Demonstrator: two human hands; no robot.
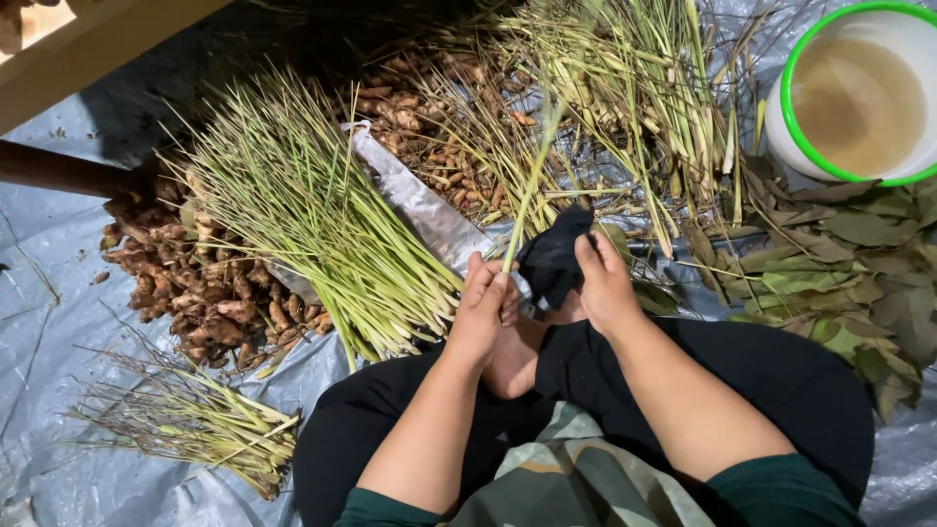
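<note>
My left hand (485, 310) pinches the base of a single green lemongrass stalk (528, 190) that rises up and away from me. My right hand (602, 283) grips a black cloth-wrapped knife handle (552, 256). The knife's long silvery blade (415, 203) lies flat, pointing up-left across the heaps. Both hands meet just above my knees, over the grey plastic sheet (49, 254). A thick bundle of trimmed lemongrass (312, 220) lies directly left of my left hand.
Brown ginger-like roots (195, 283) are heaped at left and more roots (429, 127) at top centre. Loose lemongrass (625, 88) spreads at top. A white bucket with green rim (795, 137) stands top right. Dried leaves (849, 263) lie at right. A small stalk pile (195, 420) sits lower left.
</note>
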